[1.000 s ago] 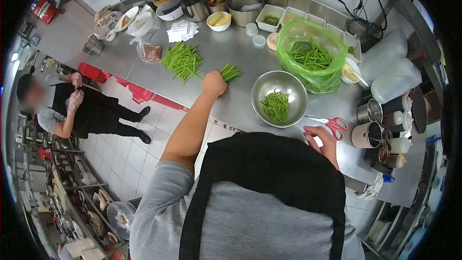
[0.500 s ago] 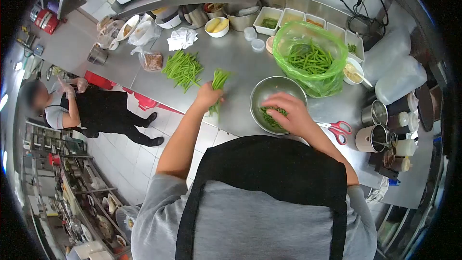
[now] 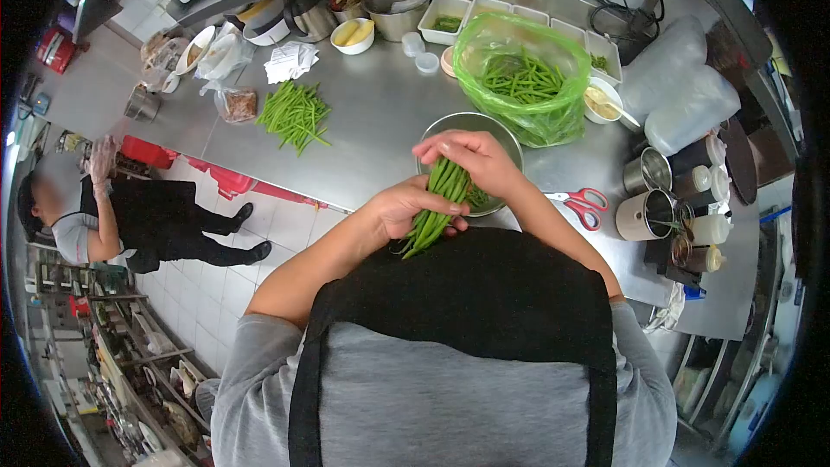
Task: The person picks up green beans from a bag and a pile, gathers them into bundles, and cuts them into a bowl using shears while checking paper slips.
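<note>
My left hand is closed around a bunch of green beans, held upright at a slant in front of my apron. Curled over the upper end of that bunch, the fingers of my right hand press against the bean tips. Behind and below my hands stands a metal bowl, mostly covered by them; some cut green bits show inside it. A loose pile of green beans lies to the left on the counter. More beans fill an open green plastic bag beyond the bowl.
Red-handled scissors lie right of the bowl. Metal pots and sauce bottles stand at the far right. White tubs line the back, near a bowl of yellow pieces. A co-worker in a black apron stands at left.
My left hand has brought the bean bunch from the left to in front of the bowl. My right hand has risen out of the bowl onto the bunch's upper end.
</note>
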